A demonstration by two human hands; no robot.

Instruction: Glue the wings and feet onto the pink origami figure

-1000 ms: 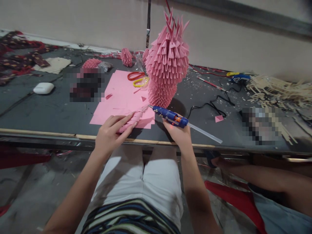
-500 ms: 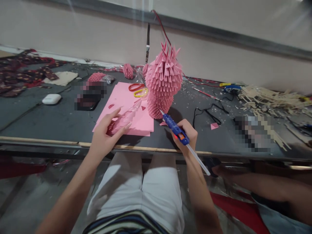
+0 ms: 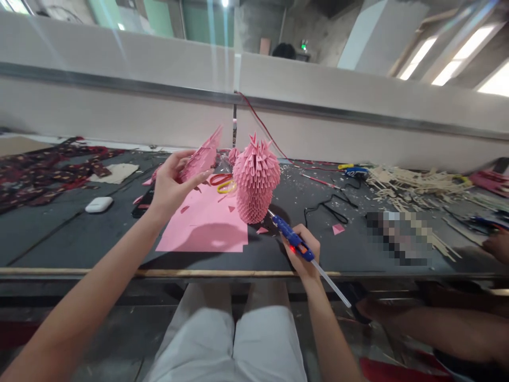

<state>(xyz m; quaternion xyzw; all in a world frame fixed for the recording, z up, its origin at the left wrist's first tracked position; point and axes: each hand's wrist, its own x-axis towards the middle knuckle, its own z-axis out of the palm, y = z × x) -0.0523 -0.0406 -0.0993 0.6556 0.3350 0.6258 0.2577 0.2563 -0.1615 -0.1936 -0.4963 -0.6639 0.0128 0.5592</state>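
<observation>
A pink folded-paper piece (image 3: 202, 159), pointed at its upper end, is held in my left hand (image 3: 173, 183) above the pink paper sheets (image 3: 199, 228). My right hand (image 3: 304, 246) grips a blue glue gun (image 3: 292, 237) with a clear glue stick out of its back and a red light on its body. The gun's nozzle points up and left, near the base of the pink folded-paper figure (image 3: 256, 180). That figure stands upright, with spikes on top. Small pink scraps lie around its base.
Red and yellow scissors (image 3: 225, 185) lie behind the sheets. At the left are a white case (image 3: 99, 205) and dark patterned cloth (image 3: 47, 170). Black cord (image 3: 326, 209), pale sticks (image 3: 397, 183) and a blurred-out object (image 3: 400, 239) lie to the right. Another person's hand (image 3: 497, 245) is at the right edge.
My left hand has lifted the pink piece up from the sheets. My right hand still holds the glue gun near the figure's base. The view has tilted upward.
</observation>
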